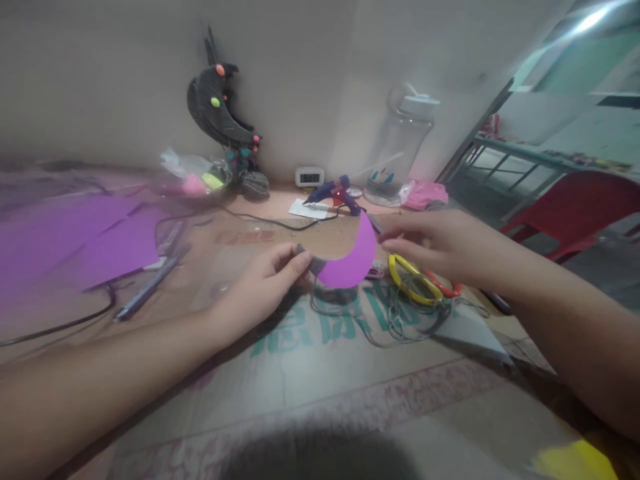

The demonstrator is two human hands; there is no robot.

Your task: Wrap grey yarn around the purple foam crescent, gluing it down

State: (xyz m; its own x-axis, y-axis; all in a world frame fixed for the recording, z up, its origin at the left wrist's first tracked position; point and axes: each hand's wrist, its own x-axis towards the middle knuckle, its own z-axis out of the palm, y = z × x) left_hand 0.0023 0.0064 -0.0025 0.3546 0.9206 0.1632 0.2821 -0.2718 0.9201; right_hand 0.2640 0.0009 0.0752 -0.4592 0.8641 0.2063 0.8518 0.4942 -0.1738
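Nearest the camera, a dark rounded shape [310, 460] is showing at the lower edge, too blurred to identify, against the cardboard-covered surface [290, 393]. Above it, the purple crescent [355, 263] is lying between the two hands, its open side facing up and left. Left hand [273, 277] is pinching the gray strip [318, 266] at the crescent's lower-left tip, thumb and fingers pressed together. Right hand [430, 240] is reaching in beside the upper tip with its fingers partly bent; whether they are gripping anything cannot be told. As judged, the strip is being fitted or aligned along the crescent's edge, and the handling is calling for a steady hold at the lower tip and an even line along the curve. Beyond the upper tip, the blue glue gun [327, 193] is resting with its red light glowing, so its nozzle is presenting a possible burn hazard. Close on the right, the yellow ring [395, 274], the red ring [453, 292] and tangled wire [400, 327] are restricting movement and could be snagging the cord below the crescent. Toward the person, the printed cardboard is offering wider room.
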